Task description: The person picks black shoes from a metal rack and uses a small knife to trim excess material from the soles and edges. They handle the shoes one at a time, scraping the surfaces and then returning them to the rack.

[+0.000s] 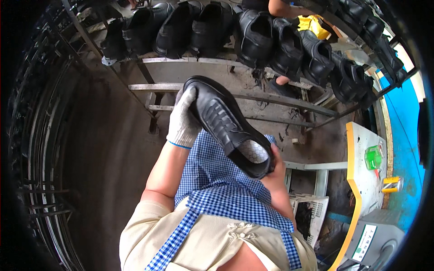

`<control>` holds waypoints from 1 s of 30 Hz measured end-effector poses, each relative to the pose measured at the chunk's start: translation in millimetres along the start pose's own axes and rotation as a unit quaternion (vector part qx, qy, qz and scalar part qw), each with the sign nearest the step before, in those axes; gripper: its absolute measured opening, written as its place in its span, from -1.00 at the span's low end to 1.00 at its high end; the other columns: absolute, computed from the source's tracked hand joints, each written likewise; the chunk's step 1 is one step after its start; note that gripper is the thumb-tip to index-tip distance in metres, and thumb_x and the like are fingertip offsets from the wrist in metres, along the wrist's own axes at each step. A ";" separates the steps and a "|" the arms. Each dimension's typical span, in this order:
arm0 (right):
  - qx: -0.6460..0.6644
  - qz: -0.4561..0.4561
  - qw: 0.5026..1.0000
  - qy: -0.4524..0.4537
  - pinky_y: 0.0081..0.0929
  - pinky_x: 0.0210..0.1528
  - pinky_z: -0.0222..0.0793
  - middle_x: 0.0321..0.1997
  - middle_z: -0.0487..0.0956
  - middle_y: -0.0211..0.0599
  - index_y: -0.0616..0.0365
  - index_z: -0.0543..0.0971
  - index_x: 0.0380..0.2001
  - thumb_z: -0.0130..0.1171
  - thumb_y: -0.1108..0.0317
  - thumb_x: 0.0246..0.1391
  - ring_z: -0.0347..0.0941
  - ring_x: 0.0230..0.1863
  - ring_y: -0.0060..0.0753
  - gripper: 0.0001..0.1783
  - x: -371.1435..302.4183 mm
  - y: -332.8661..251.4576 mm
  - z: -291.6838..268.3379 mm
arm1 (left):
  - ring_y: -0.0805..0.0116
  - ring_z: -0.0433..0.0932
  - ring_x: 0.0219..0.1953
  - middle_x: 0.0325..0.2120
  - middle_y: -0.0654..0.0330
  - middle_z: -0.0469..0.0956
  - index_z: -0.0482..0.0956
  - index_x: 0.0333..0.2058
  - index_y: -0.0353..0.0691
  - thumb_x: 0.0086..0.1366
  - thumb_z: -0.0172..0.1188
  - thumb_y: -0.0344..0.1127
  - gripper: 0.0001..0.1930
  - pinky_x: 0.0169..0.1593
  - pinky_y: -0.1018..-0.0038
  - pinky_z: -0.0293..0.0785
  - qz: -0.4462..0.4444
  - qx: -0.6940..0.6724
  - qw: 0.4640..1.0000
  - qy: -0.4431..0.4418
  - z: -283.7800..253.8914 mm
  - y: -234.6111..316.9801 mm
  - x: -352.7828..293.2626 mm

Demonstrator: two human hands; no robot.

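Observation:
A black lace-up shoe (219, 119) is held up in front of me, its toe pointing away to the upper left and its pale patterned insole showing at the opening. My left hand (183, 118), in a white knitted glove with a blue cuff edge, grips the toe end with the thumb on the upper. At the heel, my bare right hand (275, 169) is closed around the back of the shoe; some of its fingers are hidden behind it.
A metal rack (289, 103) with a row of black shoes (213, 29) stands ahead. To the right are a yellow-edged table (361, 149), a green container (373, 157), a grey machine (379, 235) and a white crate (312, 212). Another person's arm (289, 9) shows behind the rack.

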State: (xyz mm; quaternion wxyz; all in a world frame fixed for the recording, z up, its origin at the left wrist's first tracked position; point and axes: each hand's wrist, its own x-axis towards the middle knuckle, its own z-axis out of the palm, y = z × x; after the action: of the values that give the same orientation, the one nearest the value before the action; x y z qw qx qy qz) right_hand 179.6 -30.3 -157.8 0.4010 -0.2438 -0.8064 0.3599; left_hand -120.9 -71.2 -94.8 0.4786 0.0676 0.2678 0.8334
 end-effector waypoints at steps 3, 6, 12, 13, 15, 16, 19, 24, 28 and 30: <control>0.197 0.179 0.963 -0.045 -0.16 0.42 0.12 0.32 0.39 -0.05 0.33 0.26 0.31 0.63 0.12 -0.28 0.28 0.37 -0.18 0.13 11.0 -7.1 -20.2 | 0.23 0.46 0.10 0.09 0.08 0.44 0.30 0.27 -0.20 0.30 0.22 -0.33 -0.42 0.19 0.33 0.44 0.047 0.132 0.989 -0.053 -3.8 3.7 -2.0; 0.330 0.182 0.926 0.035 -0.42 -0.09 0.48 -0.01 0.58 -0.26 0.27 0.38 0.17 0.56 0.20 -0.13 0.56 -0.14 -0.39 -0.17 4.8 10.4 -26.8 | 0.24 0.42 0.14 0.12 0.08 0.42 0.29 0.28 -0.22 0.31 0.22 -0.29 -0.41 0.27 0.36 0.34 0.046 0.196 0.975 -0.094 -12.2 11.1 -5.0; 0.458 0.293 0.838 0.037 -0.75 -0.75 0.16 -0.33 0.51 -0.46 0.19 0.40 0.05 0.46 0.30 -0.01 0.36 -0.63 -0.74 -0.40 8.0 13.2 -32.0 | 0.28 0.35 0.21 0.15 0.12 0.41 0.29 0.25 -0.23 0.42 0.13 -0.15 -0.48 0.30 0.36 0.25 0.022 0.134 0.989 -0.059 -32.3 -2.2 -3.0; 0.476 0.282 0.833 -0.027 -0.70 -0.72 0.28 -0.35 0.56 -0.39 0.20 0.40 0.08 0.45 0.37 -0.04 0.39 -0.67 -0.64 -0.37 7.5 15.2 -36.7 | 0.28 0.35 0.21 0.16 0.13 0.41 0.29 0.25 -0.22 0.42 0.12 -0.14 -0.49 0.30 0.36 0.25 0.023 0.126 0.990 -0.061 -32.6 -3.5 0.2; 0.527 0.302 0.794 0.008 -0.66 -0.72 0.34 -0.33 0.58 -0.33 0.19 0.39 0.11 0.46 0.43 -0.10 0.40 -0.69 -0.59 -0.32 -3.1 3.8 -35.0 | 0.27 0.34 0.23 0.20 0.14 0.38 0.28 0.27 -0.20 0.43 0.11 -0.09 -0.46 0.33 0.34 0.23 0.024 0.134 0.988 -0.075 -38.7 -7.0 -1.2; 0.550 0.298 0.780 0.028 -0.64 -0.72 0.36 -0.32 0.60 -0.30 0.19 0.39 0.12 0.46 0.47 -0.12 0.41 -0.70 -0.56 -0.30 -2.6 -0.8 -36.4 | 0.25 0.33 0.25 0.23 0.12 0.36 0.27 0.28 -0.18 0.42 0.12 -0.05 -0.44 0.34 0.33 0.22 0.014 0.133 0.986 -0.097 -35.9 -10.2 -2.5; 0.566 0.230 0.789 0.063 -0.60 -0.74 0.36 -0.26 0.63 -0.22 0.17 0.41 0.16 0.50 0.42 -0.24 0.46 -0.66 -0.47 -0.20 13.3 -17.7 -57.8 | 0.15 0.38 0.22 0.29 0.09 0.32 0.22 0.34 -0.09 0.39 0.12 0.06 -0.34 0.28 0.22 0.33 -0.007 0.024 0.982 -0.185 -3.3 -1.1 -31.1; 0.428 -0.020 0.851 0.304 -0.63 -0.77 0.22 -0.38 0.56 -0.29 0.19 0.49 0.02 0.39 0.24 -0.10 0.34 -0.71 -0.53 -0.42 43.8 -51.8 -145.0 | 0.21 0.52 -0.01 0.28 0.03 0.33 0.18 0.37 0.12 0.33 0.23 -0.01 -0.31 -0.19 0.37 0.54 -0.055 0.033 0.959 -0.277 -20.0 -9.2 -49.3; 0.221 -0.205 0.832 0.465 -0.68 -0.75 0.10 -0.53 0.45 -0.39 0.17 0.49 -0.11 0.22 0.11 0.12 0.18 -0.77 -0.64 -0.60 138.3 -135.4 -212.6 | 0.26 0.54 -0.17 0.02 0.09 0.51 0.31 0.26 0.04 0.30 0.28 -0.08 -0.40 -0.24 0.40 0.49 -0.144 0.063 0.970 -0.186 -25.0 -13.4 -75.8; 0.180 -0.256 0.825 0.470 -0.71 -0.74 0.04 -0.60 0.39 -0.44 0.17 0.50 -0.17 0.14 0.05 0.23 0.11 -0.80 -0.70 -0.62 202.3 -172.3 -242.9 | 0.25 0.54 -0.18 -0.03 0.07 0.54 0.37 0.19 0.00 0.29 0.29 -0.11 -0.48 -0.24 0.39 0.50 -0.152 0.074 0.972 -0.164 -41.2 -13.7 -83.4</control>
State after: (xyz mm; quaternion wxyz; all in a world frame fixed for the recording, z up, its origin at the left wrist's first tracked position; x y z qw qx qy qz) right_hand 248.0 93.9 173.1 0.8461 -0.0922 -0.4745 0.2245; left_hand -81.3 -151.1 -124.7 0.6307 0.1969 0.2538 0.7064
